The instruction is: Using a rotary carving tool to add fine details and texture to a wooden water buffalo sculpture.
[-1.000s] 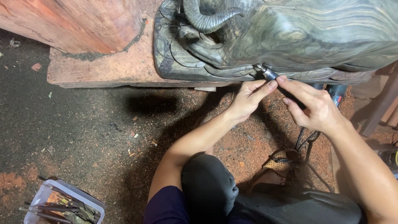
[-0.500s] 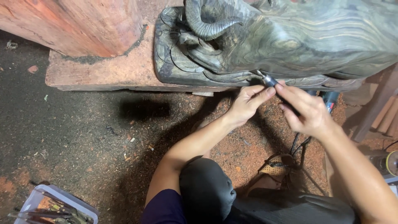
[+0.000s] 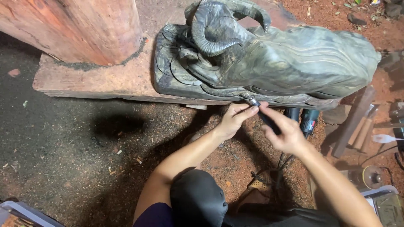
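A big grey-green wood carving (image 3: 277,63) with curled horns lies on a flat reddish wood slab (image 3: 105,80). A thick reddish log (image 3: 80,29) stands on the slab to the left. The right hand (image 3: 286,132) is closed around a thin dark rotary carving tool (image 3: 263,113), held like a pen. The shiny tip of the tool touches the bottom edge of the carving. The left hand (image 3: 233,120) rests just beside the tip, with its fingertips (image 3: 252,110) pressed on the tool's front end. A dark cord (image 3: 280,168) hangs down under the right hand. A power tool with a teal body (image 3: 309,120) lies on the red sawdust ground (image 3: 235,159), just right of the hands.
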